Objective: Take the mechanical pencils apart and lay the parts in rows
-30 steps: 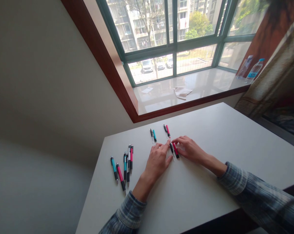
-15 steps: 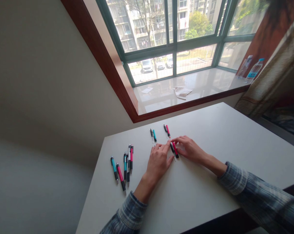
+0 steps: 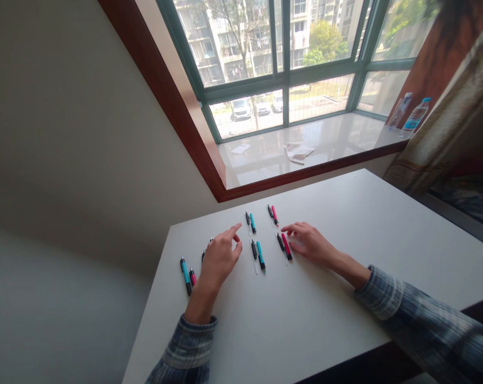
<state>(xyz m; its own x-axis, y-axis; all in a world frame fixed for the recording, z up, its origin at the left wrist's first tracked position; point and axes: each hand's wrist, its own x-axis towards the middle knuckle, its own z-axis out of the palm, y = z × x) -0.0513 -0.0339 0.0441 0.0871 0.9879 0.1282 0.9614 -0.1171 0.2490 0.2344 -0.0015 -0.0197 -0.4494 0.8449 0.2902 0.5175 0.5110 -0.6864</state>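
Observation:
My left hand (image 3: 220, 255) is open above the left part of the table, fingers and thumb apart and holding nothing. It partly covers a group of whole pens, of which a teal pen (image 3: 185, 274) and the top of a pink pen (image 3: 192, 277) show. My right hand (image 3: 313, 246) rests open beside a pink barrel (image 3: 286, 247); whether the thumb touches it I cannot tell. A black pen part (image 3: 280, 241) and a thin white refill lie alongside. Between my hands are a teal barrel (image 3: 261, 256), a black pen part (image 3: 254, 249) and another refill (image 3: 255, 265).
Farther back on the white table (image 3: 329, 309) lie another teal barrel (image 3: 253, 222) and pink barrel (image 3: 275, 215), each beside a black part. On the window sill (image 3: 265, 170) are a cloth (image 3: 299, 152) and two plastic bottles, one with a blue label (image 3: 413, 120).
My left hand has moved left, away from the pink barrel, uncovering the nearer teal pen parts and now covering several whole pens. My right hand stays nearly in place.

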